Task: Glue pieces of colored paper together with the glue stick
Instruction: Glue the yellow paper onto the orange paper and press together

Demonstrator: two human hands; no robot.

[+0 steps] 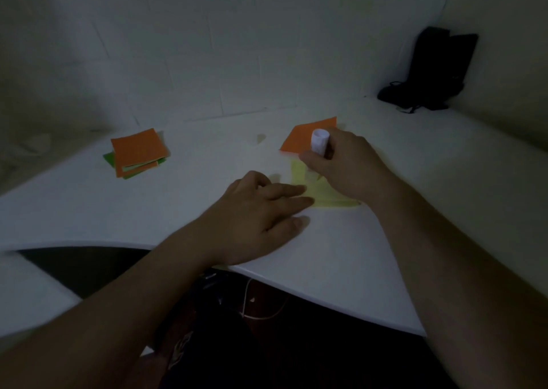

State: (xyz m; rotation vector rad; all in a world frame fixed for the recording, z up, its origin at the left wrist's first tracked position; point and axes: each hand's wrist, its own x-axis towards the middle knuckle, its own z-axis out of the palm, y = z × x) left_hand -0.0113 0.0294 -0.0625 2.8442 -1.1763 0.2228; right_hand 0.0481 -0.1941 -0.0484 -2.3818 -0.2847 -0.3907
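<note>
the right hand [344, 163] curls its fingers round a white cylindrical glue stick [319, 141], holding it tilted with its upper end pointing away from the person; the lower tip is hidden behind the fingers, so contact with the paper cannot be confirmed. under that hand lies a pale yellow square of paper [323, 194] flat on the white table [207, 205]. the left hand [261, 213] rests on the table at the near left edge of the yellow sheet, fingers stretched out almost straight, their tips pressing on the paper's edge. just beyond the yellow sheet, touching or slightly overlapping its far edge, lies an orange square of paper [302, 138], partly covered by the right hand. well to the left, on the far side of the table, sits a loose stack of orange and green paper squares [136, 153]. in the far right corner, against the wall, stands a black bag [430, 71].
</note>
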